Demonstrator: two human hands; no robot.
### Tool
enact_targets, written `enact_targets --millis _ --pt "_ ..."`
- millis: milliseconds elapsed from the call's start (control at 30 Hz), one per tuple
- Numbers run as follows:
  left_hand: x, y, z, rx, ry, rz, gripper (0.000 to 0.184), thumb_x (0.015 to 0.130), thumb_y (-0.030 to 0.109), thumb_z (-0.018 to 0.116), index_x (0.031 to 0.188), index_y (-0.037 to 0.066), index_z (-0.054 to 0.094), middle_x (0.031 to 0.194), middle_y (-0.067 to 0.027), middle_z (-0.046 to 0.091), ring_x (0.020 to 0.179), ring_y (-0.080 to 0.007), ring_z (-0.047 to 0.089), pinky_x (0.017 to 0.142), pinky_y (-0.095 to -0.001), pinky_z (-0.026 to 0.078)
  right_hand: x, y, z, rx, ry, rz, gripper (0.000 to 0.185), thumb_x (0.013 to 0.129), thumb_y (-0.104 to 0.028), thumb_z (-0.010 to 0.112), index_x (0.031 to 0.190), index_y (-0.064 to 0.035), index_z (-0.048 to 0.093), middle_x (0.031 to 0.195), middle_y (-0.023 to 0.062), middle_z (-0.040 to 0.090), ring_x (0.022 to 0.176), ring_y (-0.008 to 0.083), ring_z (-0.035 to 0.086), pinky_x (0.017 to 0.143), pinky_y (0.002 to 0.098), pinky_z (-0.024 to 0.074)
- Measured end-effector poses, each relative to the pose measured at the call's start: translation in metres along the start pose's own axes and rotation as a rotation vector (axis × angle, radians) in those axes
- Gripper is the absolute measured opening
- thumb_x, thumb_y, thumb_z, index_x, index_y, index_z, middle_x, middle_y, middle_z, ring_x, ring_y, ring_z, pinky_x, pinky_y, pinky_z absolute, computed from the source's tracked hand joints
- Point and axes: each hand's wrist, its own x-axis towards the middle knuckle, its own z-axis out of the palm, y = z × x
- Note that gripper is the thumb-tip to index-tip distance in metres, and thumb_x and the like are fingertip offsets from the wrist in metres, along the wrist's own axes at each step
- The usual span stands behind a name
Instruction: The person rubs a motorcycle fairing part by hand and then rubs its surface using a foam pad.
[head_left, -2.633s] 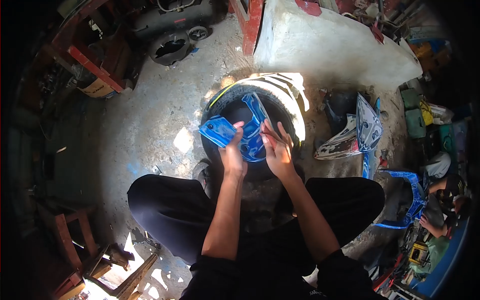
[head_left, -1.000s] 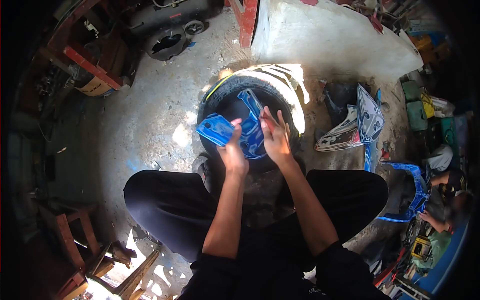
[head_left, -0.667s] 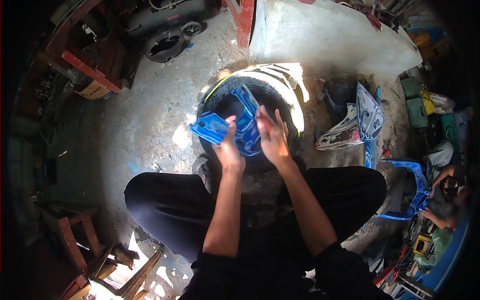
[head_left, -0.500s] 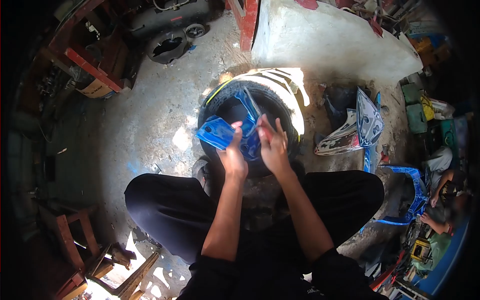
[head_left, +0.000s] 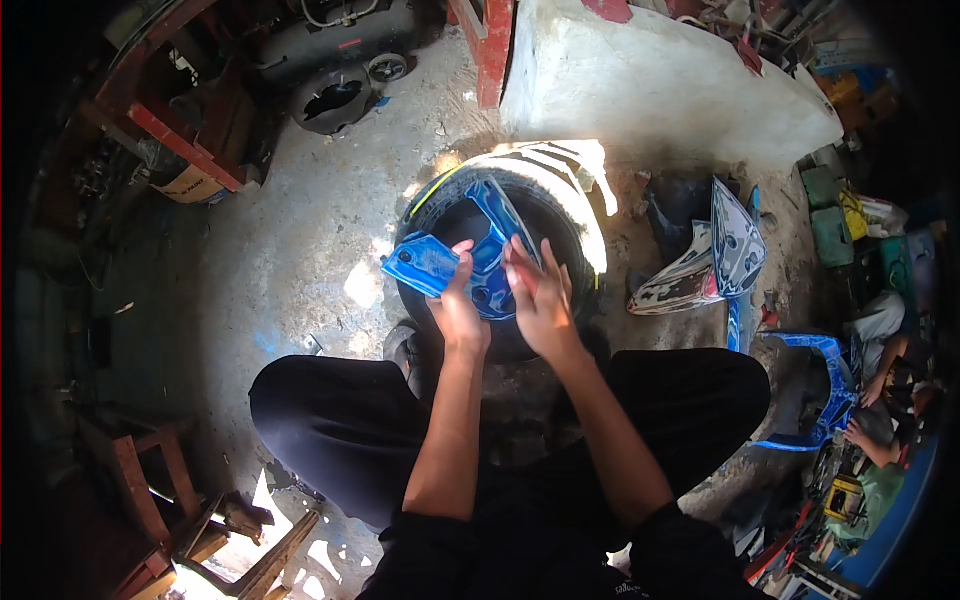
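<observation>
A glossy blue plastic fairing panel (head_left: 425, 262) with a hole near its left end and patchy, scuffed-looking paint is held above a black tyre (head_left: 425, 215). My left hand (head_left: 462, 315) is closed round the panel's near edge, with the thumb on top. At the panel's right-hand arm is my right hand (head_left: 543, 305), its fingers stretched and slightly apart against the edge. Whether anything thin lies under those fingertips is hidden. The tyre lies flat on the floor between my knees, sunlit along its far right rim.
On the right lie a scuffed white-and-blue fairing piece (head_left: 737, 240) and a blue frame-shaped panel (head_left: 835, 385). Another person's hands (head_left: 868, 430) show at the far right. A white slab (head_left: 650, 80) and red post (head_left: 495, 50) stand ahead; wooden stools (head_left: 150, 480) sit lower left.
The panel has tilted a little in my left hand, showing more of its inner curve. My right hand has shifted slightly down along its right arm, with the fingers closer together.
</observation>
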Motion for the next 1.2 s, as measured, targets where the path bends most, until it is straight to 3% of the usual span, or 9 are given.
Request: enact_targets --millis 33,167,267,400,500,733,900,933,1200 --pt "0.002 0.004 0.002 -0.013 0.002 -0.006 0.016 0.098 0.008 0.066 0.112 0.002 0.071 0.107 -0.0065 0.068 0.100 -0.0169 0.066 0.089 -0.0335 0.054 -0.006 0.006 0.005 0.066 0.087 -0.078 0.032 0.108 -0.029 0.053 0.131 -0.0162 0.069 0.150 0.0033 0.058 0.147 0.0461 0.039 0.115 0.0722 0.0254" --pt "-0.021 -0.001 -0.002 0.003 0.002 -0.048 0.018 0.097 0.008 0.065 0.114 0.002 0.071 0.106 -0.0064 0.068 0.099 -0.0177 0.066 0.090 -0.0340 0.054 0.028 0.041 0.007 0.083 0.030 -0.076 0.032 0.108 -0.029 0.052 0.129 -0.0147 0.070 0.148 0.0052 0.060 0.147 0.0467 0.039 0.115 0.0711 0.0255" --pt "-0.002 0.003 -0.007 -0.118 0.029 -0.086 0.016 0.095 0.006 0.069 0.109 0.003 0.074 0.107 -0.0047 0.070 0.099 -0.0154 0.062 0.093 -0.0313 0.049 0.007 0.003 0.004 0.005 0.090 -0.023 0.031 0.107 -0.030 0.053 0.122 -0.0139 0.075 0.148 0.0026 0.061 0.147 0.0460 0.040 0.114 0.0715 0.0260" --pt "-0.010 0.000 -0.005 -0.035 -0.002 -0.016 0.015 0.095 0.009 0.070 0.108 0.004 0.075 0.106 -0.0031 0.068 0.103 -0.0159 0.060 0.098 -0.0322 0.046 0.011 0.016 0.005 0.017 0.075 0.004 0.031 0.108 -0.031 0.052 0.123 -0.0156 0.074 0.151 0.0011 0.058 0.149 0.0432 0.037 0.115 0.0730 0.0236" --pt "-0.008 0.000 -0.013 -0.010 0.033 0.028 0.018 0.098 0.010 0.065 0.113 0.002 0.072 0.108 -0.0067 0.067 0.098 -0.0191 0.066 0.089 -0.0353 0.056 0.019 0.022 0.003 0.033 0.023 0.010 0.031 0.108 -0.031 0.051 0.124 -0.0154 0.073 0.152 0.0013 0.057 0.150 0.0421 0.037 0.116 0.0729 0.0230" --pt "-0.012 0.003 -0.010 -0.011 0.024 0.056 0.018 0.097 0.009 0.066 0.113 0.003 0.070 0.109 -0.0065 0.067 0.101 -0.0191 0.064 0.091 -0.0348 0.055 0.022 0.011 0.004 -0.018 0.050 -0.036 0.034 0.108 -0.030 0.051 0.134 -0.0169 0.068 0.152 0.0032 0.057 0.148 0.0459 0.036 0.114 0.0739 0.0245" --pt "0.005 0.011 -0.010 -0.011 -0.014 0.081 0.016 0.096 0.009 0.068 0.111 0.004 0.070 0.108 -0.0050 0.066 0.102 -0.0176 0.063 0.092 -0.0331 0.052 -0.016 -0.012 0.012 0.009 0.084 -0.053 0.033 0.105 -0.021 0.056 0.136 -0.0150 0.066 0.154 0.0025 0.055 0.149 0.0453 0.036 0.116 0.0713 0.0244" --pt "-0.011 0.015 -0.001 -0.067 -0.007 0.054 0.018 0.093 0.004 0.071 0.111 0.003 0.071 0.108 -0.0043 0.069 0.101 -0.0154 0.062 0.096 -0.0322 0.047 -0.010 -0.006 0.013 -0.003 0.084 -0.019 0.032 0.106 -0.022 0.056 0.135 -0.0155 0.067 0.154 0.0023 0.055 0.150 0.0450 0.035 0.116 0.0713 0.0241" --pt "-0.012 0.011 0.002 -0.001 -0.030 0.114 0.019 0.094 0.004 0.069 0.113 0.002 0.070 0.107 -0.0057 0.069 0.099 -0.0161 0.064 0.093 -0.0323 0.051 -0.018 -0.008 0.010 0.043 0.109 0.011 0.034 0.108 -0.028 0.051 0.134 -0.0127 0.067 0.156 0.0032 0.053 0.150 0.0457 0.034 0.117 0.0706 0.0242"
